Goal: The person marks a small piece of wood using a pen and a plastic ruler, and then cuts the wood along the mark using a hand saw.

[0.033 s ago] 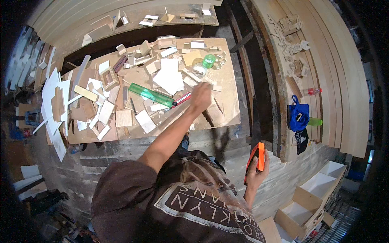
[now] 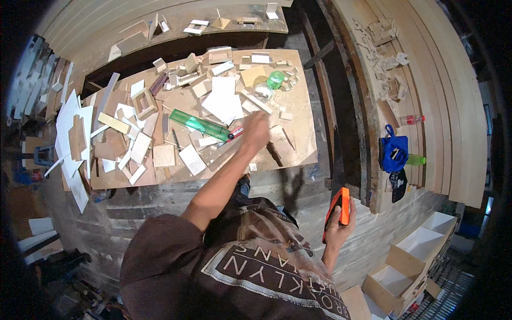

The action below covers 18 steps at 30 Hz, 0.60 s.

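Low over the near right part of the worktable (image 2: 240, 165) is my left hand (image 2: 257, 132), its fingers curled downward and smeared by motion; I cannot make out whether anything is in them. Beside its wrist lies a red utility knife (image 2: 235, 134), partly covered by the hand. A small wood block (image 2: 285, 116) and a thin stick (image 2: 288, 140) lie just right of the hand. Away from the table, my right hand (image 2: 337, 228) is wrapped round a boxy orange and black tool (image 2: 344, 207), whose kind is unclear.
A green ruler-like strip (image 2: 200, 125), white sheets (image 2: 223, 101) and several wood offcuts cover the table. Near its far right corner stands a green bottle (image 2: 275, 80). On the right-hand bench lies a blue bag (image 2: 394, 151). Open wooden boxes (image 2: 392, 280) stand at lower right.
My left hand has shifted slightly left and nearer to me. The small wood block now shows apart from its fingers. My right hand stays round the orange and black tool.
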Tool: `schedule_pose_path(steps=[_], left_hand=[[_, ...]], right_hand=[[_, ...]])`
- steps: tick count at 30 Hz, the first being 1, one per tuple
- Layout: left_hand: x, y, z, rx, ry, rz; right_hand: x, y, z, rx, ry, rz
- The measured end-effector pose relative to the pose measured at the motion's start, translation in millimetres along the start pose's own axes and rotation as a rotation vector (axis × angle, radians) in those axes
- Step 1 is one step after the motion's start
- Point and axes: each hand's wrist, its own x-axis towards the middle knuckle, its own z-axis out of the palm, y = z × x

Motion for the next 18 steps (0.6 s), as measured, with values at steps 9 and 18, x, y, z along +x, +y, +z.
schedule_pose_path(steps=[9,18], left_hand=[[-114,-113,-86,0.092,0.054,-0.279],[-154,-148,-74,-0.341,0.018,-0.43]], right_hand=[[27,26,-4,-0.01,-0.001,-0.057],[29,27,-20,-0.037,-0.015,-0.117]])
